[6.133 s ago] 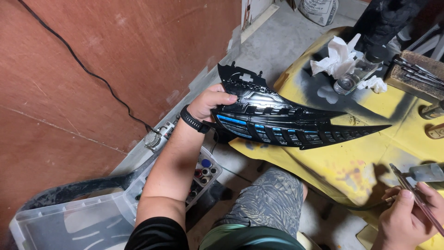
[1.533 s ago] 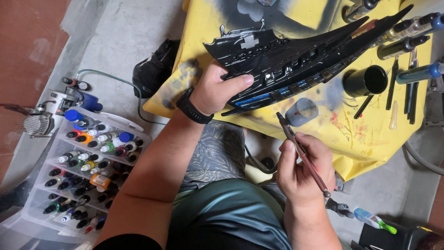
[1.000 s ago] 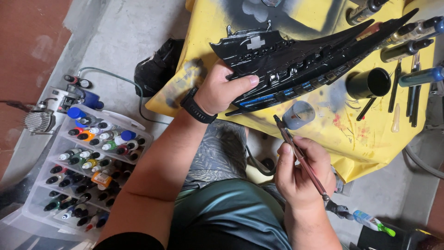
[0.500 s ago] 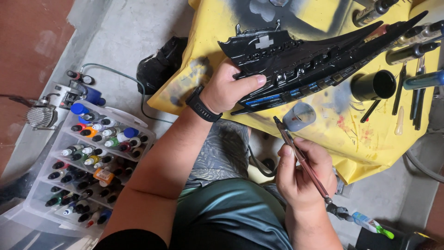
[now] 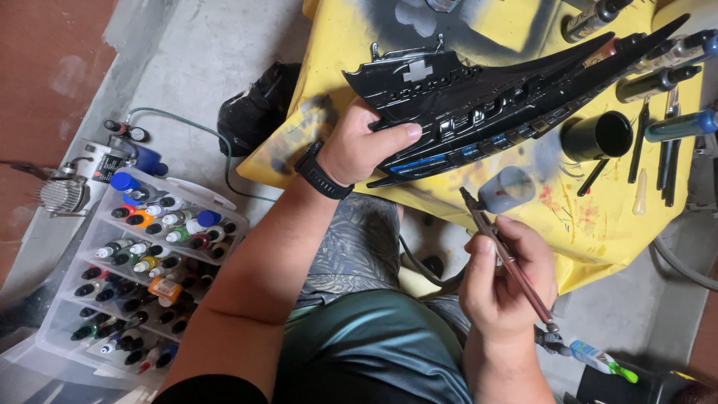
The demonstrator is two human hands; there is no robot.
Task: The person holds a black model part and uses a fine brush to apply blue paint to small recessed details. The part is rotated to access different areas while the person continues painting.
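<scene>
Left grip clamped on the near-left end of the black car grille, which lies across the yellow-covered bench. Right grip closed around the airbrush, nozzle pointing far-left, just near of the grille. Paint bottle rack on the floor, left.
</scene>
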